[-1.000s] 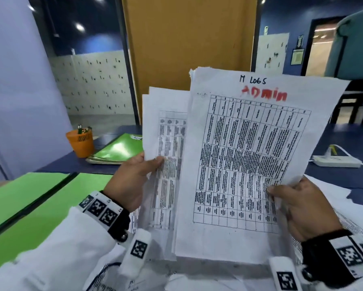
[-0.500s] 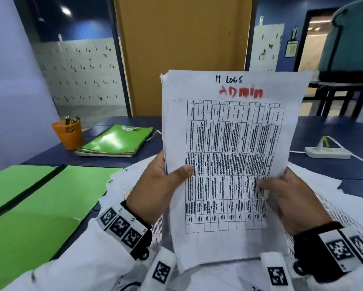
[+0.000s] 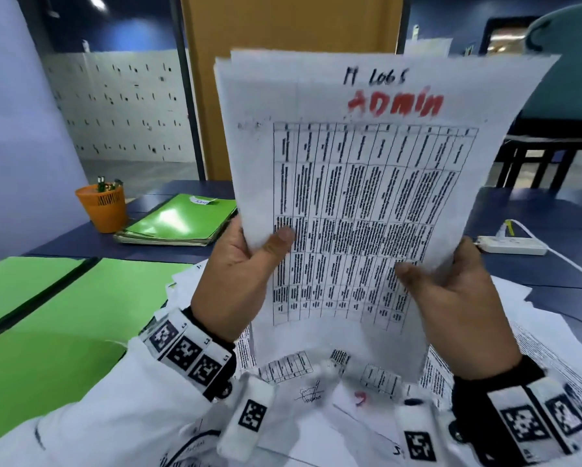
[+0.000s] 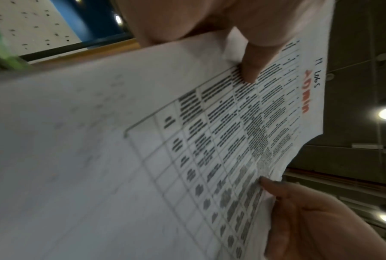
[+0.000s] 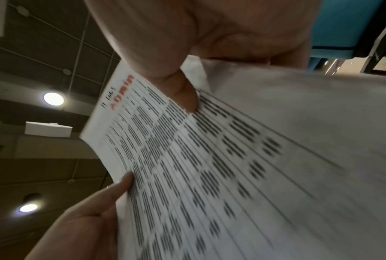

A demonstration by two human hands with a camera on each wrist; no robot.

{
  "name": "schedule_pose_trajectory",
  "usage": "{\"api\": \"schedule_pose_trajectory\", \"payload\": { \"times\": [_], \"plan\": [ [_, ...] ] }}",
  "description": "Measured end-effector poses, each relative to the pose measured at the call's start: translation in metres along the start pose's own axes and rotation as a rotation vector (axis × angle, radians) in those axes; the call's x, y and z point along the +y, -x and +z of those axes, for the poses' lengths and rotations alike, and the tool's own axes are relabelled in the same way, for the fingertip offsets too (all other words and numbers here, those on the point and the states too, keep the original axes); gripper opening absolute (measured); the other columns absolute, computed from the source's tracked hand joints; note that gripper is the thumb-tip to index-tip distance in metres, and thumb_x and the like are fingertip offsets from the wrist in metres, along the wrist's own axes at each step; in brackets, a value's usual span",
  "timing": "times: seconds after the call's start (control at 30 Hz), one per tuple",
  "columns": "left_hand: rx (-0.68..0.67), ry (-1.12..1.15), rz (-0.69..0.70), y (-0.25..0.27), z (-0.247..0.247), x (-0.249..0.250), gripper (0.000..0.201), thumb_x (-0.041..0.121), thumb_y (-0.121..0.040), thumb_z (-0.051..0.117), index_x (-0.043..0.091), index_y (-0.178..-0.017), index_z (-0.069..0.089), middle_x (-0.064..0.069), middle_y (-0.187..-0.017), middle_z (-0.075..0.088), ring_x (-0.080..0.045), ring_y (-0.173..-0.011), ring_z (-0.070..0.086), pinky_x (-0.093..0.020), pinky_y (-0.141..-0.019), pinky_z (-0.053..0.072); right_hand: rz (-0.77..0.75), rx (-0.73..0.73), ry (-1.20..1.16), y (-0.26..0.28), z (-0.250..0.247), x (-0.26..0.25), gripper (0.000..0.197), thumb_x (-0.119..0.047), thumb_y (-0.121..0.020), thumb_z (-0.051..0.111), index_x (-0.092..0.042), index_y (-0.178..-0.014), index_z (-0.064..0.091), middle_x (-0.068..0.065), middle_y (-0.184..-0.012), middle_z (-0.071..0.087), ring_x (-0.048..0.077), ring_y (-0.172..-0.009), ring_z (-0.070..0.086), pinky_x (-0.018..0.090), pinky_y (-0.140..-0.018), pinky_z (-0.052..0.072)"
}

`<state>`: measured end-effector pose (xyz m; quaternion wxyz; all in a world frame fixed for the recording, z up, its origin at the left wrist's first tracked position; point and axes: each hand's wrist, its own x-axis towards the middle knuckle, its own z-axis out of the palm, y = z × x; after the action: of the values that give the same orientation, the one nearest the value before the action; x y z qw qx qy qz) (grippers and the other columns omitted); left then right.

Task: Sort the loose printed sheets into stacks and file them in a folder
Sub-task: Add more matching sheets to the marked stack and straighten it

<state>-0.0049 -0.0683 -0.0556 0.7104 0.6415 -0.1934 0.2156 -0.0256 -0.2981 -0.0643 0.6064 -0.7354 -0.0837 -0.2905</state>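
A stack of printed sheets stands upright in front of me, its top page a black table headed "M LOGS" and "ADMIN" in red. My left hand grips the stack's left edge, thumb on the front. My right hand grips the right edge the same way. The stack fills the left wrist view, and the stack fills the right wrist view. Loose printed sheets lie on the table below. An open green folder lies flat at the left.
A pile of closed green folders sits at the back left beside an orange pen cup. A white power strip with its cable lies at the right on the dark blue table. A chair stands beyond.
The two bundles held apart a second ago have come together into one stack. The stack has risen and moved closer to my face, with both hands still on its edges.
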Motion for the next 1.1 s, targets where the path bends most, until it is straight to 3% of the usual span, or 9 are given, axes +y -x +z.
{"api": "schedule_pose_trajectory", "payload": {
  "times": [0.07, 0.17, 0.3, 0.37, 0.53, 0.7, 0.83, 0.97, 1.1],
  "plan": [
    [0.039, -0.074, -0.033, 0.007, -0.007, -0.009, 0.039, 0.028, -0.085, 0.069, 0.019, -0.122, 0.062, 0.012, -0.105, 0.077, -0.001, -0.095, 0.071, -0.022, -0.086, 0.054, 0.043, 0.026, 0.081, 0.002, -0.003, 0.0, 0.034, -0.009, -0.085, 0.071, -0.027, -0.108, 0.053, -0.011, -0.089, 0.071, 0.003, -0.081, 0.067, 0.027, -0.073, 0.049],
    [0.1, -0.057, -0.1, 0.012, -0.017, -0.026, 0.041, 0.024, -0.083, 0.073, 0.018, -0.12, 0.058, 0.003, -0.111, 0.076, -0.008, -0.1, 0.071, -0.035, -0.093, 0.055, 0.035, -0.006, 0.093, 0.004, -0.002, -0.001, 0.038, -0.001, -0.087, 0.063, -0.028, -0.11, 0.051, -0.015, -0.093, 0.071, 0.003, -0.083, 0.066, 0.028, -0.076, 0.05],
    [0.078, -0.055, -0.143, 0.013, -0.014, -0.035, 0.037, 0.019, -0.089, 0.069, 0.026, -0.123, 0.056, 0.005, -0.12, 0.075, -0.011, -0.113, 0.069, -0.032, -0.098, 0.051, 0.023, -0.109, 0.078, 0.009, 0.015, -0.003, 0.033, 0.007, -0.092, 0.054, -0.023, -0.103, 0.046, -0.034, -0.088, 0.063, -0.015, -0.076, 0.058, 0.001, -0.064, 0.039],
    [0.092, -0.071, -0.137, 0.013, -0.011, -0.032, 0.029, 0.015, -0.094, 0.065, 0.029, -0.119, 0.059, 0.009, -0.116, 0.076, -0.009, -0.111, 0.069, -0.031, -0.095, 0.05, -0.015, -0.086, 0.118, 0.01, 0.02, -0.006, 0.036, 0.006, -0.093, 0.053, -0.027, -0.091, 0.04, -0.038, -0.072, 0.057, -0.014, -0.062, 0.052, 0.003, -0.058, 0.036],
    [0.123, -0.035, -0.14, 0.011, -0.017, -0.024, 0.028, 0.007, -0.101, 0.057, 0.021, -0.125, 0.06, 0.005, -0.12, 0.075, -0.014, -0.114, 0.069, -0.035, -0.1, 0.052, -0.068, 0.011, 0.125, 0.009, 0.021, -0.01, 0.03, 0.005, -0.093, 0.053, -0.019, -0.087, 0.037, -0.013, -0.065, 0.05, -0.001, -0.053, 0.045, 0.011, -0.05, 0.035],
    [0.062, -0.003, -0.391, 0.024, -0.021, -0.052, 0.024, 0.009, -0.094, 0.066, 0.02, -0.116, 0.068, 0.002, -0.109, 0.079, -0.026, -0.112, 0.069, -0.043, -0.104, 0.049, 0.163, -0.064, 0.183, 0.019, 0.021, -0.001, 0.027, 0.002, -0.089, 0.057, -0.021, -0.096, 0.045, -0.009, -0.079, 0.057, -0.003, -0.062, 0.051, 0.026, -0.06, 0.038],
    [0.009, -0.049, -0.444, 0.016, -0.023, -0.06, 0.038, 0.022, -0.083, 0.068, 0.019, -0.121, 0.068, 0.004, -0.114, 0.078, -0.02, -0.114, 0.07, -0.049, -0.11, 0.048, 0.266, -0.077, 0.232, 0.013, 0.026, 0.006, 0.018, -0.003, -0.091, 0.056, -0.018, -0.098, 0.049, 0.004, -0.086, 0.062, 0.02, -0.07, 0.058, 0.031, -0.062, 0.044],
    [-0.079, -0.131, -0.479, 0.016, -0.031, -0.068, 0.033, 0.027, -0.091, 0.068, 0.02, -0.124, 0.068, 0.005, -0.117, 0.077, -0.022, -0.117, 0.069, -0.047, -0.108, 0.049, 0.293, -0.069, 0.293, 0.008, 0.025, 0.017, 0.012, -0.017, -0.092, 0.06, -0.018, -0.103, 0.057, 0.008, -0.099, 0.069, 0.031, -0.091, 0.066, 0.046, -0.086, 0.053],
    [-0.113, -0.142, -0.53, 0.015, -0.035, -0.076, 0.026, 0.024, -0.099, 0.066, 0.019, -0.125, 0.067, 0.005, -0.117, 0.077, -0.021, -0.117, 0.07, -0.043, -0.103, 0.052, 0.255, -0.062, 0.305, 0.004, 0.031, 0.019, 0.016, -0.014, -0.096, 0.057, -0.021, -0.111, 0.057, -0.003, -0.098, 0.068, 0.018, -0.092, 0.064, 0.032, -0.078, 0.047]
  ]
}}
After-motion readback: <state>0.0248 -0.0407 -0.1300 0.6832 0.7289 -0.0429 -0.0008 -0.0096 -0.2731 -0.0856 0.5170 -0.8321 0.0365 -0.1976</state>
